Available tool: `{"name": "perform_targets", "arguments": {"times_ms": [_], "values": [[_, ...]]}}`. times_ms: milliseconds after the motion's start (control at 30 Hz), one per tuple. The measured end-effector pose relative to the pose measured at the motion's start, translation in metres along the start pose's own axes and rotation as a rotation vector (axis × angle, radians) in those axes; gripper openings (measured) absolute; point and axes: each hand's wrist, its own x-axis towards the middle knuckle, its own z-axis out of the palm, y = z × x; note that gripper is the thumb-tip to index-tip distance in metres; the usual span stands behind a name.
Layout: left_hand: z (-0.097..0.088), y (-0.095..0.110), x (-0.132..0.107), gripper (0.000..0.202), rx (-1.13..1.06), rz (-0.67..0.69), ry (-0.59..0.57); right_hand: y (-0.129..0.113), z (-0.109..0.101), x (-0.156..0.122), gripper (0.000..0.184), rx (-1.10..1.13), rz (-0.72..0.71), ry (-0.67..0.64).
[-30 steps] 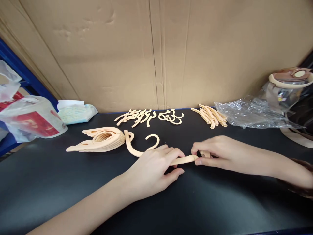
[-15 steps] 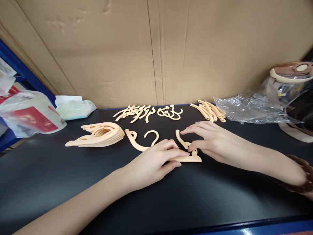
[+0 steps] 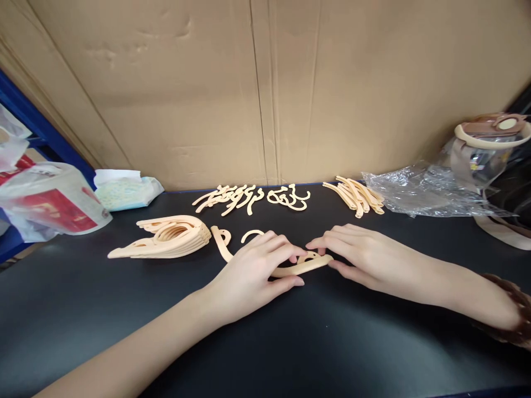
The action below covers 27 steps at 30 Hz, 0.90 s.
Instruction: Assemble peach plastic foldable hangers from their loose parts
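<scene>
Both hands on the folding hanger!

Cardboard sheet fills the bkgd beyond the grip, blk tabletop below it. L hand pinches the hanger's R arm, fingers vs thumb; R hand straddles that arm's tip, can't tell if it's pinched. Hanger's on the table, running out L from under the grip. Folded hanger stack well L of grip, slim strip pile beyond R hand, hook pile straight beyond.

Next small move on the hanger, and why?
Probably a light press on the right end of the hanger with the right hand, left hand bracing: the left covers its middle, the right is at that end, and its fit there is partly hidden.
</scene>
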Motion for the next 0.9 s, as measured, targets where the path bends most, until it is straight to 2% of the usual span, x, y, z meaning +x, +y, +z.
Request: {"name": "perform_targets", "arguments": {"times_ms": [100, 167, 233, 333, 400, 533, 633, 767, 833, 900], "values": [[-0.01, -0.003, -0.001, 0.028, 0.038, -0.021, 0.017, 0.011, 0.004, -0.001, 0.043, -0.129, 0.001, 0.063], [-0.018, -0.005, -0.002, 0.028, 0.066, -0.047, 0.013, 0.017, 0.005, -0.001, 0.042, -0.242, 0.005, 0.112], [-0.024, -0.01, -0.003, 0.048, 0.105, -0.088, -0.004, 0.019, 0.003, -0.001, 0.034, -0.308, 0.018, 0.163], [-0.027, -0.021, -0.006, 0.072, 0.179, -0.144, -0.028, 0.01, -0.001, -0.001, 0.023, -0.242, 0.024, 0.224], [-0.023, -0.028, -0.008, 0.076, 0.216, -0.162, -0.056, -0.001, -0.002, -0.001, 0.021, -0.139, -0.015, 0.209], [-0.011, -0.034, -0.008, 0.073, 0.212, -0.193, -0.071, -0.022, 0.002, -0.003, 0.02, -0.019, -0.081, 0.064], [-0.006, -0.028, -0.007, 0.061, 0.098, -0.252, -0.006, -0.022, 0.008, -0.004, 0.026, -0.048, -0.058, 0.068], [-0.009, -0.013, -0.008, 0.045, -0.196, -0.359, 0.079, -0.009, 0.01, 0.001, 0.044, -0.03, 0.0, 0.04], [-0.009, -0.009, -0.009, 0.048, -0.335, -0.366, 0.106, -0.005, 0.008, 0.004, 0.055, 0.022, 0.019, 0.008], [-0.002, -0.012, -0.009, 0.056, -0.413, -0.317, 0.09, -0.008, 0.007, 0.007, 0.065, 0.061, 0.012, -0.001]]}}
